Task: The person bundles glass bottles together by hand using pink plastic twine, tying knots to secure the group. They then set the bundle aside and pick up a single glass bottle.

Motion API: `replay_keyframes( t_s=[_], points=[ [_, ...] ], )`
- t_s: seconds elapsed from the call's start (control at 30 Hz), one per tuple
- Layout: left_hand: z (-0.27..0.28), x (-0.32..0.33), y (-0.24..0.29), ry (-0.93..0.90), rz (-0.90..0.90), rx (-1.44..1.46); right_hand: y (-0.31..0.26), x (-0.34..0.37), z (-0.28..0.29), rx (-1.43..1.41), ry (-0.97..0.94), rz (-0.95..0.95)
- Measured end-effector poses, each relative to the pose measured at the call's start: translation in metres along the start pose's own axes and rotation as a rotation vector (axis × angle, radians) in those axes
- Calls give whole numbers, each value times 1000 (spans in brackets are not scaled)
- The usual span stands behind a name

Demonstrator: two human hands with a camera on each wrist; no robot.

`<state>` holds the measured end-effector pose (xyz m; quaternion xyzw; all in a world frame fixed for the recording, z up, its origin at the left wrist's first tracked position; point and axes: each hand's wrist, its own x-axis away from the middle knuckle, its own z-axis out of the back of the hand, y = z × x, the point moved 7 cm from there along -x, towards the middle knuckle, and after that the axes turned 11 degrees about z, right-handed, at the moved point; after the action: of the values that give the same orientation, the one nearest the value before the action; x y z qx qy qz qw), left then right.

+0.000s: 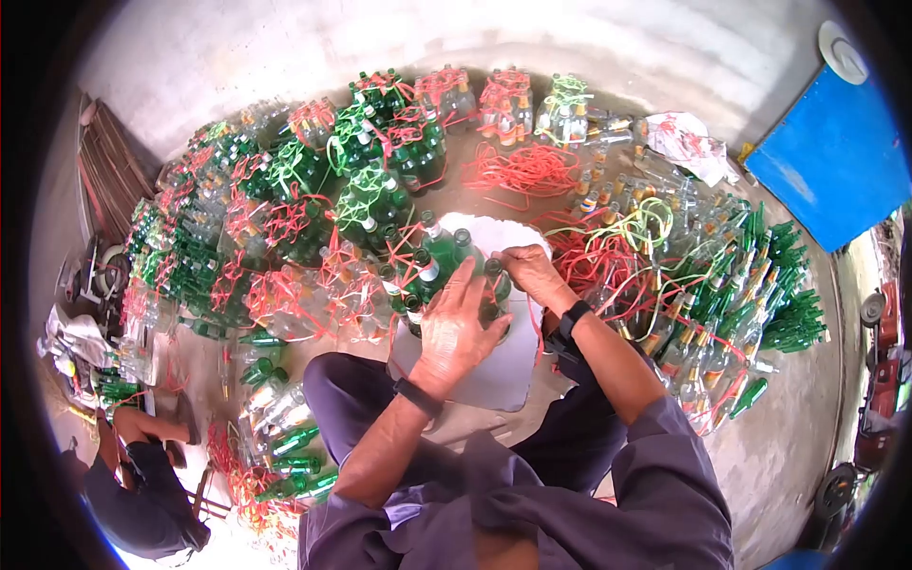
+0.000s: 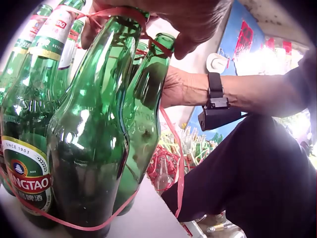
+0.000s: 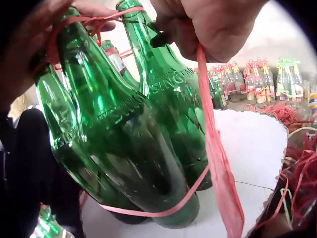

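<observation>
A cluster of green beer bottles (image 1: 442, 252) stands on a pale board (image 1: 494, 375) in front of the person, some with Tsingtao labels. One pink-red plastic strap (image 3: 156, 214) loops round the lower bodies, and another strap (image 2: 111, 12) winds about the necks. Over the near bottle tops, the left hand (image 1: 456, 328) rests with fingers extended and spread. At the cluster's right side, the right hand (image 1: 534, 274) pinches the neck strap beside a bottle neck, its fingers curled. A loose strap end (image 3: 213, 134) hangs down from the right hand in the right wrist view.
Strapped bottle bundles (image 1: 285, 294) crowd the left and back. A heap of red straps (image 1: 522, 171) lies behind the board. More straps (image 1: 608, 256) and loose bottles (image 1: 750, 285) spread to the right. A blue panel (image 1: 826, 152) leans there; another person (image 1: 142, 484) sits at lower left.
</observation>
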<state>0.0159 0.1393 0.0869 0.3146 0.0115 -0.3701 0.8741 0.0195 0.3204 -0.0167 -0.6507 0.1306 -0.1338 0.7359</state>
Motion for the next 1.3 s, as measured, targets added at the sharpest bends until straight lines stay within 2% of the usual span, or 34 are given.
replay_keyframes(
  t_s=[0.07,0.13,0.17,0.2,0.27,0.3,0.33,0.4,0.43,0.47,0.53,0.57,0.6,0.67,0.73,0.83,0.87,0.93,0.97,1.0,1.07,1.1,1.13,1.2,1.23,1.3],
  points=[
    [2,1,5,49,-93,-20,3,-2,-1,68,21,86],
    [8,2,10,98,-150,-14,-10,1,-4,373,27,619],
    [9,3,6,88,-135,5,-17,7,-13,815,12,911],
    [9,3,2,75,-119,24,-5,6,-5,311,-12,414],
    [13,7,-4,63,-131,43,-28,29,-12,661,-3,672],
    [15,9,-4,40,-192,47,-30,38,-14,779,16,694],
    [18,11,-4,20,-249,47,-31,46,-13,784,20,690],
    [24,13,-9,-44,-292,62,-44,71,-18,922,113,889],
    [26,16,-9,-103,-330,71,-37,76,-19,875,39,792],
    [31,16,-9,-103,-324,61,-35,83,-18,864,36,796],
    [32,21,-9,-244,-355,28,-25,89,-22,769,17,708],
    [30,26,-11,-245,-404,5,6,88,-15,-10,125,301],
    [30,32,-12,-248,-387,-7,3,91,-13,30,100,242],
    [38,37,-12,-81,-313,-27,-1,92,-12,-80,127,224],
    [39,50,-12,-51,-243,-101,-6,94,-13,-82,139,177],
    [52,68,-34,72,80,61,-12,94,-12,-38,152,145],
    [46,78,-44,74,92,49,-13,95,-12,6,158,160],
    [25,94,-91,65,354,703,-4,93,-14,-17,160,176],
    [12,100,-104,-2,417,675,-8,93,-14,-10,173,194],
    [1,100,-106,-5,390,826,-11,95,-13,-4,187,210],
    [-29,105,-129,-54,586,907,-11,95,-15,-28,172,215],
    [-44,103,-146,-83,553,747,-14,96,-15,-25,177,224],
    [-45,101,-147,-83,554,742,-15,95,-14,-21,183,233],
    [-48,99,-143,-86,575,504,-14,95,-14,-16,167,218],
    [-43,96,-138,-75,532,420,-19,96,-14,-23,168,219],
    [-42,94,-140,-88,514,419,-18,95,-14,-8,162,238]
  ],
)
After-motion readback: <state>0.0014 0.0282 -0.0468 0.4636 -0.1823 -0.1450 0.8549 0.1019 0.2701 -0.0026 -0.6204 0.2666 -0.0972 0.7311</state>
